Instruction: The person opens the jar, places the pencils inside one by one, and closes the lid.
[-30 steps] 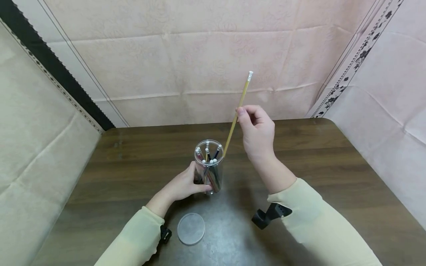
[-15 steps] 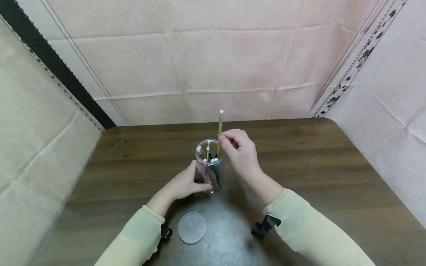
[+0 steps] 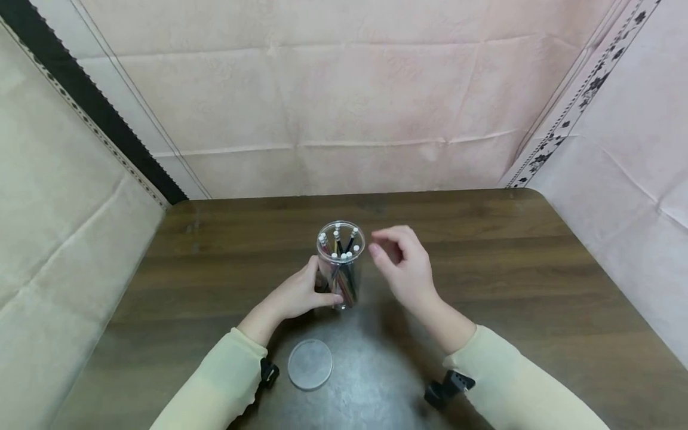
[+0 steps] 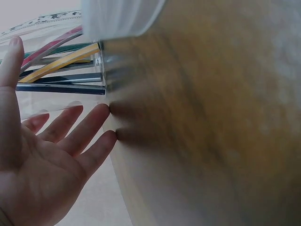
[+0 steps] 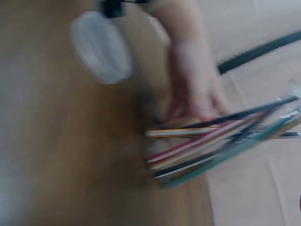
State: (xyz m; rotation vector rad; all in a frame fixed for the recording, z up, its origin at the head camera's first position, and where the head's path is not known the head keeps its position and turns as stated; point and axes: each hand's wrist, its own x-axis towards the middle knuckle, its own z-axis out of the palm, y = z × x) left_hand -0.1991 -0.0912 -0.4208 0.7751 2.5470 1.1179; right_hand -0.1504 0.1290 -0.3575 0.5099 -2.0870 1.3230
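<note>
A clear jar (image 3: 357,276) stands upright on the table, with several pencils (image 3: 341,243) inside, their white eraser ends up. My left hand (image 3: 295,292) grips the jar low on its left side, thumb across the front. In the left wrist view the fingers of the left hand (image 4: 56,146) reach around behind the pencils (image 4: 61,66), near the tabletop. Just right of the jar's rim is my right hand (image 3: 405,269), fingers loosely bent, holding nothing. The right wrist view is blurred; it shows the pencils (image 5: 207,146) through the jar, with the left hand (image 5: 195,89) beyond.
A round, translucent lid (image 3: 310,364) lies flat on the brown wooden table (image 3: 226,257), in front of the jar near the left forearm. Pale cloth (image 3: 322,95) hangs behind the table's back edge and along both sides. Each wrist carries a black camera mount.
The yellow pencil in my right hand has gone down into the jar and been let go. The right hand has then drawn back to the right. The left hand stays on the jar.
</note>
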